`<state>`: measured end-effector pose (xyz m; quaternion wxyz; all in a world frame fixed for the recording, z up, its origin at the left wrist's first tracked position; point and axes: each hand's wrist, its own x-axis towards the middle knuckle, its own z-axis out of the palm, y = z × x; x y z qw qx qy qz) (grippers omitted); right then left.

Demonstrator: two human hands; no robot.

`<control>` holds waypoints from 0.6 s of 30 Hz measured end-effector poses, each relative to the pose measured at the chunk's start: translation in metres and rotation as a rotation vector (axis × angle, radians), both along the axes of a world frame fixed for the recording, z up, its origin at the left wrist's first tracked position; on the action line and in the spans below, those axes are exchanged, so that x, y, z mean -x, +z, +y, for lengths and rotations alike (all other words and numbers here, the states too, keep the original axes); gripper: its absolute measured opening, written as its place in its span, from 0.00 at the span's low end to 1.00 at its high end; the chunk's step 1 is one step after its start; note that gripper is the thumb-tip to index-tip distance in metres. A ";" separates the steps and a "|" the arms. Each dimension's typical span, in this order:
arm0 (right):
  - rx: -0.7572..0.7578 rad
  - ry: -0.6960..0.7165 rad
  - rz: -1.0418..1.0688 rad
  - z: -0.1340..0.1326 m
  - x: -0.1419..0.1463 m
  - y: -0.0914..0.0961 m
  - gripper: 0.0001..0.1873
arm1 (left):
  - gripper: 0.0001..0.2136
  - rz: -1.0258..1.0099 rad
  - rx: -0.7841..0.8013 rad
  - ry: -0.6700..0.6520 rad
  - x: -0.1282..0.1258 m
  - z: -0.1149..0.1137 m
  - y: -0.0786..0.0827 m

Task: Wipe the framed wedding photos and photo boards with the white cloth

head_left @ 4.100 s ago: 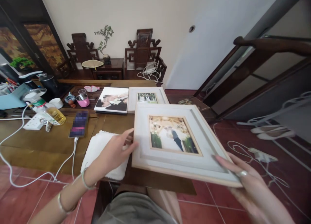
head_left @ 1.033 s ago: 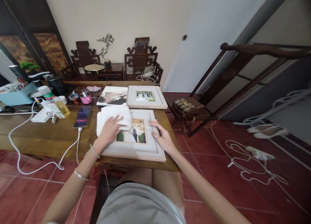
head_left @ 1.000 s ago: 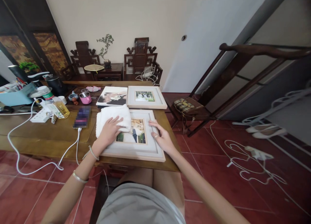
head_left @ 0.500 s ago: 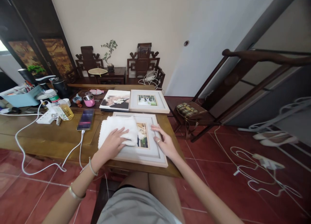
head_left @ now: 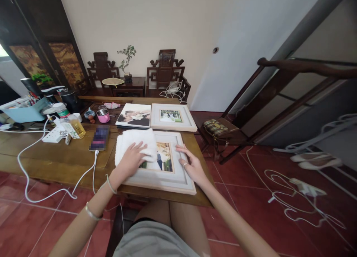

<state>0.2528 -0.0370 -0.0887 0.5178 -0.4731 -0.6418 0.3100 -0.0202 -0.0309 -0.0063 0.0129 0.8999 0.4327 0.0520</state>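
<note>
A white picture frame [head_left: 167, 175] with a photo in it lies flat at the near edge of the wooden table [head_left: 55, 158]. A folded white cloth [head_left: 134, 141] covers the frame's upper left part. My left hand [head_left: 131, 161] rests flat on the cloth with fingers spread, pressing it onto the glass. My right hand [head_left: 191, 164] lies open on the frame's right border, fingers stretched out, a ring on one finger.
Behind lie a second white frame [head_left: 171, 116] and a photo print [head_left: 134, 115]. A phone [head_left: 99, 138] on a white cable, a power strip [head_left: 52, 135], a bottle [head_left: 73, 126] and a pink cup [head_left: 103, 115] stand at left. A stool [head_left: 216, 127] and cables are on the red floor.
Four seconds ago both hands held the frame in the air; now it lies on the table. In the last half second the cloth and my left hand slid left and up, uncovering more photo.
</note>
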 end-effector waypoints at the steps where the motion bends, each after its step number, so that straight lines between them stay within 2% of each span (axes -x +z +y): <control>1: 0.004 0.001 0.000 0.000 0.000 0.000 0.18 | 0.11 -0.005 0.031 -0.029 0.000 -0.012 0.002; 5: 0.013 0.012 -0.007 0.000 0.000 0.000 0.19 | 0.14 -0.095 0.162 -0.153 0.004 -0.059 0.013; 8: 0.007 0.013 -0.013 0.000 0.000 -0.001 0.18 | 0.15 -0.153 0.210 -0.184 0.010 -0.071 0.016; 11: -0.004 0.002 -0.016 0.001 0.000 -0.002 0.19 | 0.14 -0.161 0.183 -0.153 0.014 -0.059 0.009; 15: -0.006 -0.006 -0.012 0.001 0.000 -0.002 0.19 | 0.13 -0.118 0.076 -0.053 0.014 -0.020 -0.003; 18: -0.004 -0.004 -0.016 0.001 0.000 -0.001 0.19 | 0.13 -0.087 -0.020 0.022 0.009 0.010 -0.005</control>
